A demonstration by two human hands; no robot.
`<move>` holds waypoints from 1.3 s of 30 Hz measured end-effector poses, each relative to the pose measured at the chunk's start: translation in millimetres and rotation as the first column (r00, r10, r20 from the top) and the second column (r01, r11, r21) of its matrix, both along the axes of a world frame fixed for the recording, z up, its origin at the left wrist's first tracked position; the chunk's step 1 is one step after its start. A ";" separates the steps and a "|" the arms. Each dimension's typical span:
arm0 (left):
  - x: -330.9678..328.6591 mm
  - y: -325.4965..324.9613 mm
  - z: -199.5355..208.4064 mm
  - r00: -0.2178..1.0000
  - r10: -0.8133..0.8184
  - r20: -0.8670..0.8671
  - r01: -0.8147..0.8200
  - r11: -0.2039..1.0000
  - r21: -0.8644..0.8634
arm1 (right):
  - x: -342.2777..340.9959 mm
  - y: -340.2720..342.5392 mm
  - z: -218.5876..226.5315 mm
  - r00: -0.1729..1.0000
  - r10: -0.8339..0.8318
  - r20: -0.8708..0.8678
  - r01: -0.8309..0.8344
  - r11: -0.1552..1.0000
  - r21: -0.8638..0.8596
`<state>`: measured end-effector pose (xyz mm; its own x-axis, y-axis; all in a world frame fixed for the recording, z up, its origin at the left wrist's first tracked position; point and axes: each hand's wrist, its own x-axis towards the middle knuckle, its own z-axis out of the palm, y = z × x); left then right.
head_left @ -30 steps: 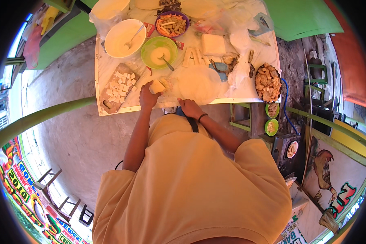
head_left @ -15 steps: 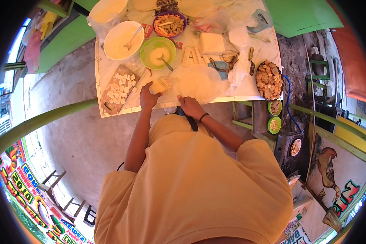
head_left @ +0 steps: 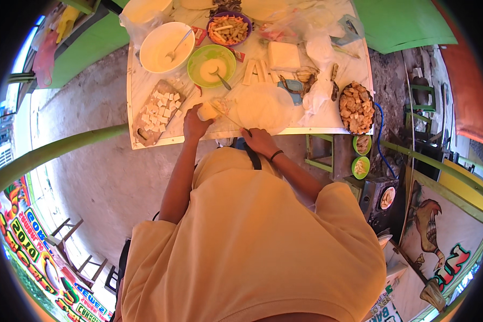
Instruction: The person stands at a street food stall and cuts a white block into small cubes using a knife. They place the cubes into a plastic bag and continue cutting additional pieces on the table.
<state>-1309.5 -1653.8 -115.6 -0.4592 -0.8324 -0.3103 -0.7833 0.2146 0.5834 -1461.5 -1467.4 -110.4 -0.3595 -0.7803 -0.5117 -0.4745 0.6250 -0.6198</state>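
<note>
Your left hand (head_left: 197, 125) gripped a pale cream block (head_left: 206, 112) by the front edge of the white marbled tabletop (head_left: 179, 125). Your right hand (head_left: 261, 143) clasped a thin dark-handled knife (head_left: 234, 122); grey concrete floor (head_left: 91, 123) spread below.

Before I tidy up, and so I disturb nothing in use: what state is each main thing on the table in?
Left hand: gripping a pale piece
Right hand: holding a knife, blade near the pale piece
Cutting board: bearing scattered white cubes
Green bowl: part-filled with pale mixture, spoon inside
White bowl: spoon inside
Purple bowl: full of orange and tan sticks
White block: apparently whole
Brown chunks: heaped
</note>
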 end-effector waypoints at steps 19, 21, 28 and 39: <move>-25.6 -8.1 -22.7 0.973 -0.086 0.214 0.155 0.932 -0.328 | -28.5 74.5 11.0 0.933 -0.257 -0.252 0.241 0.966 -0.093; -25.6 -4.0 -22.8 0.968 -0.083 0.236 0.161 0.930 -0.332 | -39.8 77.9 13.8 0.912 -0.300 -0.280 0.267 0.952 -0.151; -26.2 0.2 -21.4 0.980 -0.079 0.181 0.128 0.952 -0.278 | -86.9 61.4 12.1 0.833 -0.424 -0.355 0.302 0.887 -0.350; -16.5 -11.1 -19.7 0.986 -0.016 0.163 0.056 0.968 -0.243 | -34.6 35.3 -28.4 0.883 -0.429 -0.190 0.350 0.872 -0.341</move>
<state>-1326.1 -1664.9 -135.3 -0.4520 -0.8758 -0.1695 -0.8505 0.3658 0.3779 -1496.1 -1432.1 -138.8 -0.7505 -0.6466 -0.1366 -0.3937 0.6034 -0.6935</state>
